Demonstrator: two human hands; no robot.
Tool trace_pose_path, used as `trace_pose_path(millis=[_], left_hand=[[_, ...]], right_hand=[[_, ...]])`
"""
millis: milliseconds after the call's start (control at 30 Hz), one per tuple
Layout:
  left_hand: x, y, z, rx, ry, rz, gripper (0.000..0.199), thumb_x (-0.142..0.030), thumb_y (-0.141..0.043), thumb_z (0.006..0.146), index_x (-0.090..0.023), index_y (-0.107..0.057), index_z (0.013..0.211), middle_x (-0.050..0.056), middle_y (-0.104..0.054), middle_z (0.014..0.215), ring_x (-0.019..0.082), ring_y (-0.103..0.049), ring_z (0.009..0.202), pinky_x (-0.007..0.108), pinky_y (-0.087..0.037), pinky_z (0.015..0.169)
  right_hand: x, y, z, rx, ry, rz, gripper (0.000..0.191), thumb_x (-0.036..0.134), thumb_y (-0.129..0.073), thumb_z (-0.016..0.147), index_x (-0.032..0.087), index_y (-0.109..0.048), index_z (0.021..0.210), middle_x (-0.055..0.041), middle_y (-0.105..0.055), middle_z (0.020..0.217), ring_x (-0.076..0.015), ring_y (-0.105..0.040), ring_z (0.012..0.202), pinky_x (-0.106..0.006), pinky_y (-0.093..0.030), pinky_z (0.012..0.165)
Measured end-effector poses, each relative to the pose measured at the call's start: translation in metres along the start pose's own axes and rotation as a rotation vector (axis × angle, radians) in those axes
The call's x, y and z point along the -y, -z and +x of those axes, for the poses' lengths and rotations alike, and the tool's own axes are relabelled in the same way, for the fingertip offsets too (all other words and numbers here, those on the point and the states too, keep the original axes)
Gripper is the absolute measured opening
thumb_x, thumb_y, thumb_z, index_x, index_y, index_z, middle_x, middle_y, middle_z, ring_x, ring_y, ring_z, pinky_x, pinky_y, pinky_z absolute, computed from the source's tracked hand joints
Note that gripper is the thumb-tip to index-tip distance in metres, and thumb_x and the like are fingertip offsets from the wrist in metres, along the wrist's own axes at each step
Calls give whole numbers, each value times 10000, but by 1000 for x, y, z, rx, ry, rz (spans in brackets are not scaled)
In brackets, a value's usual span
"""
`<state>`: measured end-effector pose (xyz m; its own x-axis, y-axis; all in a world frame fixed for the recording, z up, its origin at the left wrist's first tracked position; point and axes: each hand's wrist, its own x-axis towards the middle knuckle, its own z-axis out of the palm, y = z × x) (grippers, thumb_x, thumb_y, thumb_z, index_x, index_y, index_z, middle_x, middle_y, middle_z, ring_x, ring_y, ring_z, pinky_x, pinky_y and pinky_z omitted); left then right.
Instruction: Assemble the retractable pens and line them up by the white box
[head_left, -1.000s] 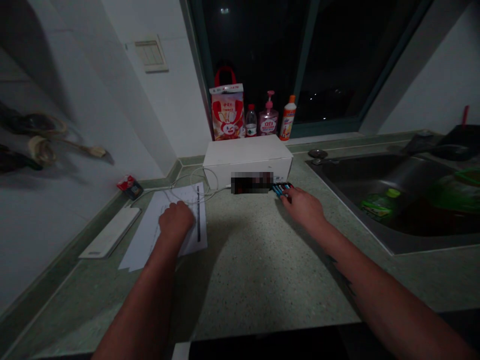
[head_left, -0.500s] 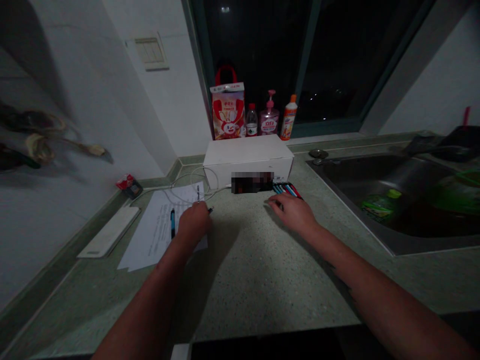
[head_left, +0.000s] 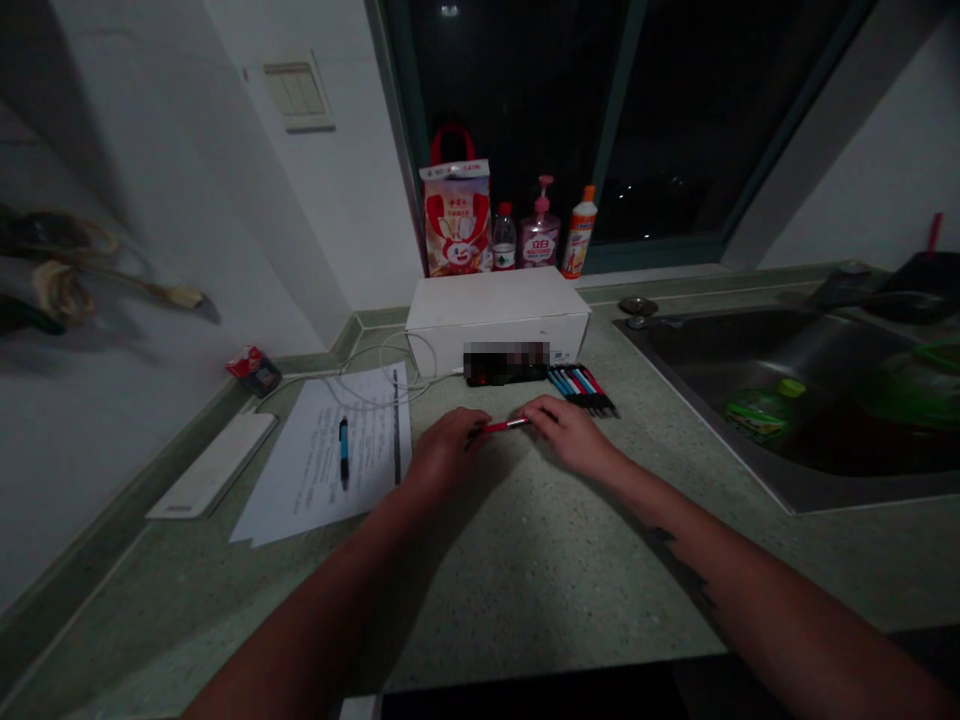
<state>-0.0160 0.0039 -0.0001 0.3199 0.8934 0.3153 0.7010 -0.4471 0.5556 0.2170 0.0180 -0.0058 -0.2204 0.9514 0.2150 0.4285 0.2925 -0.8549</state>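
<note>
Nearest, the speckled green countertop (head_left: 525,570) is bearing both forearms, and the left hand (head_left: 448,447) and right hand (head_left: 570,435) are meeting over a red pen (head_left: 504,426). The pen is lying crosswise between them, its ends reaching under both sets of fingers. The left fingers (head_left: 469,425) are curling narrowly around one end, and the right fingers (head_left: 538,408) are pinching the other.

To the left, a sheet of printed paper (head_left: 322,450) is lying on the counter with a blue pen (head_left: 343,450) resting on it, and a white board (head_left: 214,465) is sitting just beyond, along the wall. To the right, a row of about 8 pens (head_left: 581,390) is lying side by side near the right hand, and a steel sink (head_left: 750,345) is holding a green packet (head_left: 763,410).

Farther back, a white cable (head_left: 390,365) is looping beside a white box (head_left: 496,320), with a blurred object (head_left: 504,363) standing against its front. Behind it, 3 bottles (head_left: 540,230) and a red-handled bag (head_left: 456,220) are standing on the sill — all before a dark window (head_left: 675,120).
</note>
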Motion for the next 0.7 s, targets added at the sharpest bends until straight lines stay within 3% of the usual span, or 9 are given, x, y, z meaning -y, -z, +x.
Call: trace_pose_path(millis=[133, 233, 333, 533, 633, 700], left_hand=[[2, 4, 3, -30, -27, 30, 185, -181, -630, 940, -242, -770, 1045, 43, -769, 1003, 232, -688, 972, 365, -530, 890], [1, 5, 3, -35, -41, 5, 200, -206, -620, 956, -250, -787, 1057, 42, -785, 1009, 229, -698, 969, 378, -534, 912], [-1, 6, 3, -29, 7, -53, 198, -220, -635, 946, -248, -804, 1046, 46, -795, 996, 226, -714, 954, 373, -543, 907], [-5, 7, 4, 1, 187, -226, 252, -261, -560, 965, -218, -808, 966, 6, -772, 772, 186, -706, 756, 319, -553, 801], [-4, 5, 5, -4, 208, -268, 216, -257, -590, 942, -219, -799, 981, 11, -788, 827, 188, -711, 781, 323, -559, 810], [-2, 2, 5, -25, 189, -268, 191, -239, -623, 923, -228, -795, 1004, 23, -802, 918, 197, -725, 855, 338, -564, 853]], right_hand=[[-1, 6, 4, -10, -296, 264, 248, 402, -582, 942, 187, -704, 928, 14, -599, 677, -120, -511, 537, -235, -385, 479], [3, 5, 3, 69, -382, 372, 257, 436, -660, 892, 181, -692, 874, 3, -630, 685, -101, -512, 512, -216, -372, 438], [3, 2, 2, 88, -369, 399, 266, 441, -739, 833, 185, -673, 806, -7, -657, 667, -104, -529, 505, -224, -411, 445], [-4, 3, 4, 0, -149, 348, 290, 465, -788, 783, 196, -714, 863, -5, -680, 691, -135, -594, 575, -289, -522, 573], [-3, 4, 2, 1, -95, 294, 286, 425, -807, 764, 205, -728, 931, -30, -725, 812, -149, -633, 664, -291, -533, 624], [-2, 3, 0, 59, -145, 298, 336, 445, -785, 790, 208, -717, 1018, -45, -742, 894, -147, -640, 674, -270, -514, 578]])
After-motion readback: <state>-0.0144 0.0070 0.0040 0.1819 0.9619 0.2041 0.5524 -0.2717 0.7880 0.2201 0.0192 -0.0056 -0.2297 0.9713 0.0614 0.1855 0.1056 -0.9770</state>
